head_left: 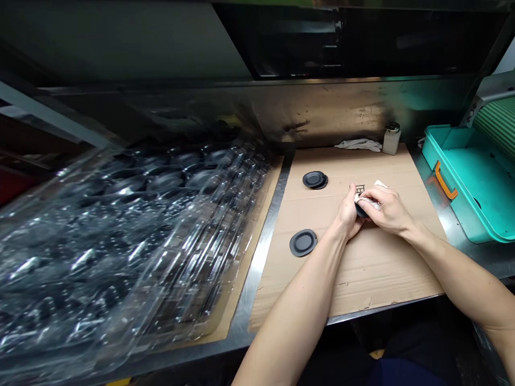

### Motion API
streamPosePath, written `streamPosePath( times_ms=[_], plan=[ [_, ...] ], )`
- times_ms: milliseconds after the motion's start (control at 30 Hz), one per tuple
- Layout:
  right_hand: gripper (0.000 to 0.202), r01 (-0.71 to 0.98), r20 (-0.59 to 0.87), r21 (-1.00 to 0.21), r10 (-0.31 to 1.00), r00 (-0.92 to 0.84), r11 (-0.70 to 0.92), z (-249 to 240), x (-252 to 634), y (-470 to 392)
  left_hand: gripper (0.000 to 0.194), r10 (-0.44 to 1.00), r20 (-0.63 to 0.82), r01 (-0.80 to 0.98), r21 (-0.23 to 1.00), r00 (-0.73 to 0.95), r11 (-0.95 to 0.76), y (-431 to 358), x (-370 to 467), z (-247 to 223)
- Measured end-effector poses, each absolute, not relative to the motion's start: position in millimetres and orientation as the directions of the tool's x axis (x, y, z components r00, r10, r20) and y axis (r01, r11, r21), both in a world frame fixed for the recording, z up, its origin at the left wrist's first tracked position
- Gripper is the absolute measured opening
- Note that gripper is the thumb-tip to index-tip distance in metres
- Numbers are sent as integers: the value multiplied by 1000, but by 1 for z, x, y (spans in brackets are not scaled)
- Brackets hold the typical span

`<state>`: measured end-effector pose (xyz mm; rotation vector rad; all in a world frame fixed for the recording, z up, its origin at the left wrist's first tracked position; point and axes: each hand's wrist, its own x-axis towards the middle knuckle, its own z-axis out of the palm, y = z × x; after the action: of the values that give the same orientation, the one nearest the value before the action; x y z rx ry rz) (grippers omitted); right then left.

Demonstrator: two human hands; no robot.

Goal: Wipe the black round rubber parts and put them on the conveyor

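My left hand point(348, 212) is closed on a small black part point(361, 212), mostly covered by my fingers; it may be an oval disc like those lying nearby. Pinched in my right hand point(388, 208) is a white cloth point(369, 202), pressed onto that part. Both hands are together over the cardboard sheet point(386, 268). To their left lies a single black oval disc point(303, 243) with a recessed middle. Farther back, one black disc point(313, 179) rests partly over another.
Clear plastic trays point(161, 241) holding black parts are stacked at left. A glass bottle with a metal lid point(391, 138) and a crumpled white cloth point(359, 145) sit at the back. On the right stands a teal bin point(466, 206) with an orange handle point(445, 180).
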<state>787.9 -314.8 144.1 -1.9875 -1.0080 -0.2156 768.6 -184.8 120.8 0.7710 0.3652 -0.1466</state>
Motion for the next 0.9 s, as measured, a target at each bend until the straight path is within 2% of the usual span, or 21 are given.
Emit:
streamPosePath(
  times_ms=[133,200,333,467,600,800,900],
  plan=[
    [15,752,391,-609,729,561,-252,149,793,-324,54,117,-385,186,662,915,726,-187,768,122],
    [14,766,338,-578,771,540,-283,152,798,-332,57,121,-361,175,685,925,708,-187,769,123],
    [17,751,362,-486,679,639,-447,151,808,-340,64,78,-335,202,721,939,663,-188,770,125],
    [17,770,410,-467,665,624,-434,143,806,-334,60,129,-360,189,724,924,664,-190,769,124],
    [16,719,443,-432,566,695,-545,138,803,-328,61,113,-344,200,750,932,630,-192,769,120],
    [15,663,409,-464,521,749,-588,141,804,-329,62,97,-304,199,801,948,565,-192,770,116],
    [14,622,327,-467,530,782,-629,145,806,-335,60,71,-314,226,805,947,549,-188,773,116]
  ],
)
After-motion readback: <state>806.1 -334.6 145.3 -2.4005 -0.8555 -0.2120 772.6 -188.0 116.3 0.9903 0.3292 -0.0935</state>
